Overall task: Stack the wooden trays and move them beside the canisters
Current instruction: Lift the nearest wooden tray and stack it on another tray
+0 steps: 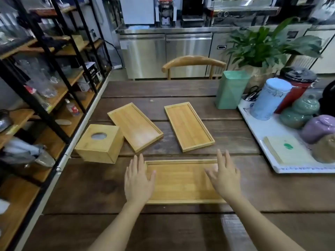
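Three shallow wooden trays lie flat on the dark plank table. The near tray (181, 182) lies crosswise in front of me. My left hand (138, 180) hovers over its left end and my right hand (224, 178) over its right end, fingers spread, neither gripping. Further back lie a left tray (135, 126) and a right tray (188, 125), each slanted and apart from the others. The canisters stand at the right: a pale blue canister (268, 98), a red one with a black lid (293, 87), a green jar (299, 111) and a purple jar (319, 127).
A wooden tissue box (99, 143) stands left of the left tray, touching it. The canisters rest on a white tray (262, 134) holding a notepad (284, 149). A green carton (231, 89), a plant (262, 48) and a chair (194, 63) are behind. Shelving (45, 87) runs along the left.
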The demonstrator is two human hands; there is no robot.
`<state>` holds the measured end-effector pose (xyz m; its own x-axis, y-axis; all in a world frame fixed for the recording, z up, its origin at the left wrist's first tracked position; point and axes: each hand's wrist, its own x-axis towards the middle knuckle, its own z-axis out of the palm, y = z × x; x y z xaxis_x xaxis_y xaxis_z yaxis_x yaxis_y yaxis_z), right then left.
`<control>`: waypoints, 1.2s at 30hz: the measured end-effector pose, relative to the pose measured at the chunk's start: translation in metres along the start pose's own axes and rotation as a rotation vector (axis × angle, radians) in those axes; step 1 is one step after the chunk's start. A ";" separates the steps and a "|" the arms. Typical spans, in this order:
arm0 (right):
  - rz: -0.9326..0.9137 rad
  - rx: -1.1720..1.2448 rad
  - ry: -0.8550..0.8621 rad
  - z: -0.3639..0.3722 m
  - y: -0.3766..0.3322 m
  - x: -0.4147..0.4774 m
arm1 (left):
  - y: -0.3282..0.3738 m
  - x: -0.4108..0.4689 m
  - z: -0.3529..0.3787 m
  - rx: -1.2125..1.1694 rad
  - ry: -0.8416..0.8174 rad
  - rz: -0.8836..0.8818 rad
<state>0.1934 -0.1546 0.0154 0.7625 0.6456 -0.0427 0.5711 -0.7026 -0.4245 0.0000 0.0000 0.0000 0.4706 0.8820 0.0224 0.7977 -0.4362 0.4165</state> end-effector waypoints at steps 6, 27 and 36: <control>0.471 0.493 -0.157 0.024 0.007 -0.002 | 0.006 -0.017 0.018 -0.194 -0.291 -0.250; 0.794 0.702 -0.111 0.015 0.029 0.015 | 0.014 0.011 -0.030 -0.806 -0.266 -0.447; 0.486 0.784 -0.121 -0.002 0.032 0.019 | 0.033 0.034 -0.060 -0.693 -0.304 -0.076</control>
<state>0.2262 -0.1653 0.0028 0.8018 0.3914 -0.4515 -0.2051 -0.5294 -0.8232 0.0196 0.0269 0.0688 0.5869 0.7737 -0.2387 0.4602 -0.0761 0.8846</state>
